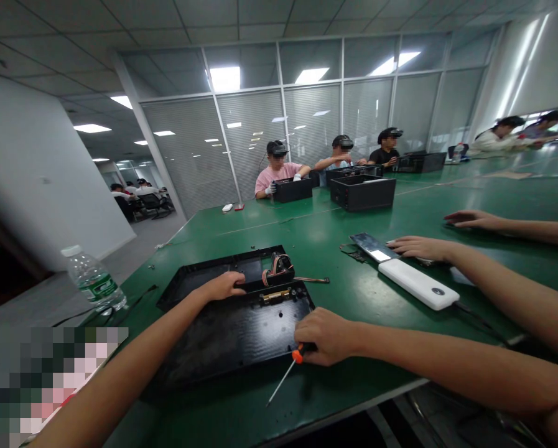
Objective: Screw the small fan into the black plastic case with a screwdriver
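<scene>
An open black case (pixel 241 333) lies in front of me on the green table, its two halves side by side along a brass-coloured hinge (pixel 277 297). My left hand (pixel 223 286) is closed at the inner edge of the far half, its fingertips partly hidden. My right hand (pixel 328 336) is wrapped round a screwdriver (pixel 298 355) with an orange and black handle. The screwdriver's metal shaft points down toward the near left, over the table, while the hand's knuckles are at the case's right edge. Coloured wires (pixel 270 272) loop in the far half's right end.
A water bottle (pixel 94 283) stands left. On the right lie a white elongated device (pixel 418 284) and a dark flat panel (pixel 371 245), near a neighbour's hands (pixel 421 247). Across the green table (pixel 325 242), several people work at black boxes (pixel 362 193).
</scene>
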`<action>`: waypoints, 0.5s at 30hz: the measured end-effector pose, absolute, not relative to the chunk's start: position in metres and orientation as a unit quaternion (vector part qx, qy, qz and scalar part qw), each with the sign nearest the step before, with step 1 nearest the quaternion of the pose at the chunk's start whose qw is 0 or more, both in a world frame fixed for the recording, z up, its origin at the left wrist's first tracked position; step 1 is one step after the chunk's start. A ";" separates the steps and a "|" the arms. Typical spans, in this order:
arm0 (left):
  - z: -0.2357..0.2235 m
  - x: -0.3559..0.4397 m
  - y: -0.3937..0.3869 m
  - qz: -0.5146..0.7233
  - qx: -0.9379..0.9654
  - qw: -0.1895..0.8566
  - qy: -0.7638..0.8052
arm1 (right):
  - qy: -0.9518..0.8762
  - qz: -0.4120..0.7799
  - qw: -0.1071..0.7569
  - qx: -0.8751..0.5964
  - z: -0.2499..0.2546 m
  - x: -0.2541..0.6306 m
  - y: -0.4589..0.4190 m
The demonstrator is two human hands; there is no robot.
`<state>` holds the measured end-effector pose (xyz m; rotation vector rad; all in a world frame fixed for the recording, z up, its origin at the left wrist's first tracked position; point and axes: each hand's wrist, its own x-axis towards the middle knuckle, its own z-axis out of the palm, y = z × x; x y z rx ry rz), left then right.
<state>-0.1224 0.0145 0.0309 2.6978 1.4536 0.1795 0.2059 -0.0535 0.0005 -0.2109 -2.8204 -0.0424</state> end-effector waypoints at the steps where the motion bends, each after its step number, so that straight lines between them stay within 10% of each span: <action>1: 0.034 -0.122 0.016 0.050 0.886 0.021 0.460 | -0.984 -0.009 0.157 -0.081 0.000 0.209 -0.053; 15: 0.136 -0.076 -0.086 0.008 0.914 -0.080 0.398 | -0.952 0.021 0.254 -0.171 0.007 0.149 0.059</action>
